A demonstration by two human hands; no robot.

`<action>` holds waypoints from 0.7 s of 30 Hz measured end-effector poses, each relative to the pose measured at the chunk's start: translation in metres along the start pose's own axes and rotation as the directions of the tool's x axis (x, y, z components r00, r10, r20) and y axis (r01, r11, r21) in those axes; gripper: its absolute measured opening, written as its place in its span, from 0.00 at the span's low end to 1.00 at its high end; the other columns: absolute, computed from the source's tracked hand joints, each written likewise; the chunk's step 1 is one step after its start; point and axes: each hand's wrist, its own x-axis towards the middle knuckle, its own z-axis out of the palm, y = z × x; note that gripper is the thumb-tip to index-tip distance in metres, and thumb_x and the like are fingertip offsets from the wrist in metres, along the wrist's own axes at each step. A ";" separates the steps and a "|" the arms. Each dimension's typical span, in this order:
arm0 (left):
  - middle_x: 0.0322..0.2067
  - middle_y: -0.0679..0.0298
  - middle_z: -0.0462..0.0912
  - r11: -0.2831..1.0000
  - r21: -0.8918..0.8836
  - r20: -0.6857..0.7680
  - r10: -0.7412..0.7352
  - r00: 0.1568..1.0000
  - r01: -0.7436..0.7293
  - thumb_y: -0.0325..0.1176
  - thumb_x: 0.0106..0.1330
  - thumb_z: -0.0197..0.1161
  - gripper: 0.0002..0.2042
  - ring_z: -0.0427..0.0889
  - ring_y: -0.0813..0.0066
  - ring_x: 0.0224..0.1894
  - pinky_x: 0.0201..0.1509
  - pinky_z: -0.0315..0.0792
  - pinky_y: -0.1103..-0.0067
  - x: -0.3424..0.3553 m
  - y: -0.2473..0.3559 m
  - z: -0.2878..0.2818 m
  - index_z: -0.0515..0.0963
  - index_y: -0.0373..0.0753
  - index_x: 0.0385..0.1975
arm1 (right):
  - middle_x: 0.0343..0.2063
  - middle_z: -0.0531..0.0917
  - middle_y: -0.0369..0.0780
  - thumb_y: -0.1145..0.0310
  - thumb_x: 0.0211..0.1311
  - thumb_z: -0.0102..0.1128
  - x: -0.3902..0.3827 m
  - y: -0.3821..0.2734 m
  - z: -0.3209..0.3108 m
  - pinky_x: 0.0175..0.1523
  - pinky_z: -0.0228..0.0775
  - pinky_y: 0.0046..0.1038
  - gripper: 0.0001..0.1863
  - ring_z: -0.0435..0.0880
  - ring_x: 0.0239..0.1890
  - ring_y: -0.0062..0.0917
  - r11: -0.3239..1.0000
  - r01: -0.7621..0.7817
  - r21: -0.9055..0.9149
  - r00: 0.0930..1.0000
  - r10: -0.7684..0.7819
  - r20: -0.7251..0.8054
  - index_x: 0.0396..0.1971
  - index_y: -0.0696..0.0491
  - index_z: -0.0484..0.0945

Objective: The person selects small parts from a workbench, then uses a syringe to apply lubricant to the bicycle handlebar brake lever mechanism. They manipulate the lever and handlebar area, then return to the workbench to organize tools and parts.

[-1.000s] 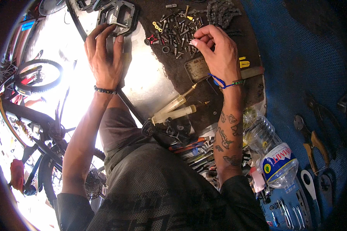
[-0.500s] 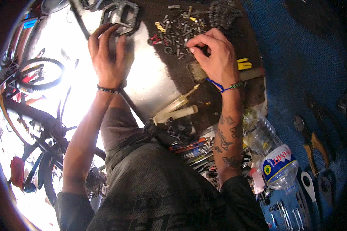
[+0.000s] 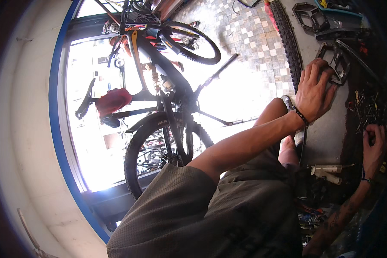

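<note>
My left hand [image 3: 314, 91] has its fingers bent over the near end of a black flat bicycle pedal [image 3: 340, 64] on the bench. Part of the pedal is behind the fingertips. Farther right, my right hand [image 3: 375, 148] is closed, thumb and fingertips drawn together beside a pile of small bolts and metal bits [image 3: 367, 108]. Whatever sits between those fingertips is too small and dark to make out. A second black pedal [image 3: 310, 18] lies beyond the first. Nearer than my right hand, two pale syringe-like tubes [image 3: 327, 172] rest on the bench.
A dark mountain bike [image 3: 182, 92] stands to my left before a bright doorway with a blue frame [image 3: 56, 124]. A knobbly tyre [image 3: 286, 41] runs along the bench's left side. Several hand tools [image 3: 309, 219] lie near my right forearm. Tiled floor [image 3: 249, 47] shows beyond the bike.
The view has swung left, so both hands and the bench now appear farther right and more of the bike shows. The left hand stays at the pedal, the right by the bolts.
</note>
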 end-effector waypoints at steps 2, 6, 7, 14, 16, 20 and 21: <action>0.59 0.46 0.72 1.000 -0.001 -0.006 0.007 1.000 -0.007 0.30 0.63 0.71 0.20 0.73 0.40 0.63 0.67 0.70 0.54 0.001 -0.001 0.000 0.77 0.34 0.54 | 0.42 0.81 0.44 0.78 0.70 0.64 0.001 0.001 0.002 0.53 0.76 0.39 0.06 0.85 0.47 0.38 1.000 0.005 -0.003 1.000 -0.005 -0.003 0.43 0.57 0.78; 0.59 0.46 0.72 1.000 0.010 -0.007 0.001 1.000 -0.001 0.30 0.63 0.70 0.20 0.72 0.40 0.63 0.67 0.70 0.54 0.001 0.000 -0.002 0.77 0.34 0.54 | 0.41 0.81 0.44 0.78 0.70 0.63 0.001 -0.002 0.001 0.52 0.75 0.40 0.05 0.84 0.47 0.39 1.000 0.014 0.013 1.000 -0.014 -0.009 0.42 0.58 0.77; 0.59 0.46 0.72 1.000 0.018 -0.007 -0.006 1.000 0.006 0.30 0.63 0.70 0.19 0.73 0.40 0.63 0.67 0.70 0.54 0.000 0.000 -0.003 0.77 0.34 0.54 | 0.41 0.81 0.44 0.78 0.70 0.63 0.002 -0.002 0.002 0.52 0.75 0.40 0.05 0.84 0.47 0.39 1.000 0.021 0.013 1.000 -0.020 -0.009 0.42 0.58 0.77; 0.59 0.46 0.72 1.000 -0.017 0.007 -0.024 1.000 0.024 0.30 0.63 0.69 0.19 0.73 0.41 0.63 0.66 0.70 0.55 0.003 0.003 -0.002 0.77 0.34 0.53 | 0.44 0.82 0.42 0.76 0.73 0.63 -0.005 0.002 0.001 0.52 0.74 0.35 0.07 0.83 0.48 0.35 0.993 0.046 0.111 0.995 -0.036 -0.095 0.47 0.56 0.78; 0.59 0.46 0.72 1.000 -0.006 0.009 -0.027 1.000 0.027 0.30 0.63 0.69 0.19 0.73 0.41 0.63 0.66 0.70 0.55 0.002 0.002 -0.003 0.77 0.34 0.53 | 0.45 0.82 0.42 0.74 0.75 0.62 -0.006 -0.011 0.000 0.52 0.73 0.34 0.07 0.83 0.48 0.32 0.989 0.015 0.145 0.986 0.010 -0.168 0.49 0.56 0.79; 0.59 0.46 0.72 0.999 -0.010 0.000 -0.041 0.999 0.041 0.30 0.63 0.68 0.19 0.73 0.41 0.63 0.66 0.71 0.55 0.001 0.003 -0.003 0.77 0.35 0.53 | 0.46 0.83 0.41 0.69 0.78 0.63 -0.008 0.000 0.005 0.54 0.74 0.32 0.07 0.83 0.48 0.30 0.987 0.017 0.159 0.986 0.009 -0.167 0.50 0.54 0.81; 0.59 0.47 0.72 0.999 -0.012 0.000 -0.043 0.999 0.043 0.30 0.62 0.69 0.19 0.73 0.40 0.63 0.66 0.71 0.55 0.001 0.003 -0.004 0.77 0.35 0.53 | 0.45 0.84 0.41 0.67 0.78 0.63 -0.007 0.000 0.005 0.53 0.75 0.32 0.08 0.83 0.47 0.30 0.980 0.072 0.183 0.979 -0.035 -0.199 0.50 0.53 0.81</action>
